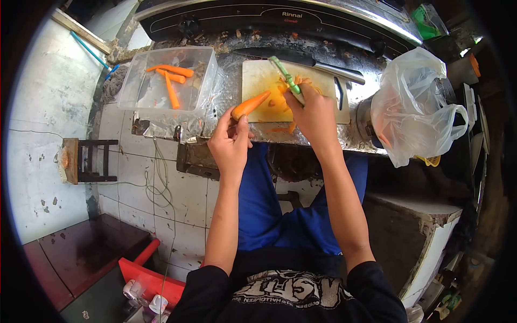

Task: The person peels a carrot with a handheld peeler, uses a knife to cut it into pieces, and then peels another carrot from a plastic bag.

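Note:
My left hand (231, 141) is closed around the thick end of an orange carrot (251, 105), whose narrow tip points up and right over the cutting board (254, 72). A green-handled peeler (286, 75) is gripped in my right hand (311, 112), above the board and a little right of the carrot, apart from it. Orange peelings (308, 81) lie on the board beside and partly behind my right hand. Several peeled-looking carrots (172, 90) rest in a clear plastic box (132, 89) at the left.
Behind the board lies a large knife (336, 71) with a metal handle. A Rinnai stove (242, 17) spans the back. To the right, a translucent plastic bag (412, 107) hangs over a round container. The counter's front edge runs just above my lap.

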A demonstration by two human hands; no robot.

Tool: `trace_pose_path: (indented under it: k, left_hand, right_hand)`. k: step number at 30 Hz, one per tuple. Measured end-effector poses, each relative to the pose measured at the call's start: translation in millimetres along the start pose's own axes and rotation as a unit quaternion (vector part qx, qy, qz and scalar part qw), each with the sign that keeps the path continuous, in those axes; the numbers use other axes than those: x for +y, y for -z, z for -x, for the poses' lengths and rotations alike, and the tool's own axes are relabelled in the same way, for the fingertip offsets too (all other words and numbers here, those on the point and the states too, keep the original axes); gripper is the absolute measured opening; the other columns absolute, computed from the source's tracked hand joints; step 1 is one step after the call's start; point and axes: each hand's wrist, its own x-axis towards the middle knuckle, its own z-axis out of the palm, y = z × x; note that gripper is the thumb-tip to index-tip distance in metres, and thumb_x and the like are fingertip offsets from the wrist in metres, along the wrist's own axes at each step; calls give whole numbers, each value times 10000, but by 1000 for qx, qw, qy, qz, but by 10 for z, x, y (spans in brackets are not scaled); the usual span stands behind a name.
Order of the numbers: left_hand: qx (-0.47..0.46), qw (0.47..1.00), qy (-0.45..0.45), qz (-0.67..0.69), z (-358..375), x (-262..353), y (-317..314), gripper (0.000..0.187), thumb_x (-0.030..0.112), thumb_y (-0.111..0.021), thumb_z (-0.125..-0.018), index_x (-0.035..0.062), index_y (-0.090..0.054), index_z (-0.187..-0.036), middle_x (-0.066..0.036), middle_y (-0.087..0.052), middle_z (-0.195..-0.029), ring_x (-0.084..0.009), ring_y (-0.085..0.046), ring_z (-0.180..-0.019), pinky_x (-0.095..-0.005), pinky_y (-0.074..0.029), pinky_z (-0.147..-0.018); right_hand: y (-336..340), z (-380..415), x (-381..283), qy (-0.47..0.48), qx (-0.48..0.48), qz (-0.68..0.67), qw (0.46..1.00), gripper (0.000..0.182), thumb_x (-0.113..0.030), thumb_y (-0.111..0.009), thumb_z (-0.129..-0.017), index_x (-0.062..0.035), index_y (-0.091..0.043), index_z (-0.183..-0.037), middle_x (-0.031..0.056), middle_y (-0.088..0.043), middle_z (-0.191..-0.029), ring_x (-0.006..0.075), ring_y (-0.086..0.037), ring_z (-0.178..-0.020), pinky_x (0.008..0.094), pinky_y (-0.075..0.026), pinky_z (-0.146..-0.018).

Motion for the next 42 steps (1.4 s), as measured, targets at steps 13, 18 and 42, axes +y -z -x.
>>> trace_pose_path:
  k: [13, 18, 42]
  left_hand:
    - [-60, 997, 41, -25, -76, -16, 74, 362, 69, -621, -998, -46, -585, -1339, -92, -659, -818, -82, -616, -610, -219, -469, -484]
    - [-92, 995, 8, -23, -103, -110, 116, 376, -32, -627, -964, -58, -581, -1337, -107, -696, -874, -89, -641, -647, -222, -494, -504]
    - [-2, 983, -130, -129, -57, -203, -40, 306, -39, -727, -840, -18, -666, -1139, -139, -726, -905, -216, -724, -752, -321, -557, -670]
  right_hand:
    - [13, -62, -56, 51, 45, -157, 985, 226, -225, -621, -998, -50, -590, -1138, 192, -672, -731, 392, -690, -676, 462, -502, -577]
    - [-99, 129, -51, 126, -84, -55, 987, 202, -252, -603, -991, -56, -609, -940, 199, -624, -616, 428, -640, -599, 500, -506, -555]
    - [-191, 392, -166, 111, -98, -24, 989, 218, -241, -617, -959, -44, -608, -865, 205, -606, -598, 428, -622, -566, 519, -497, -524]
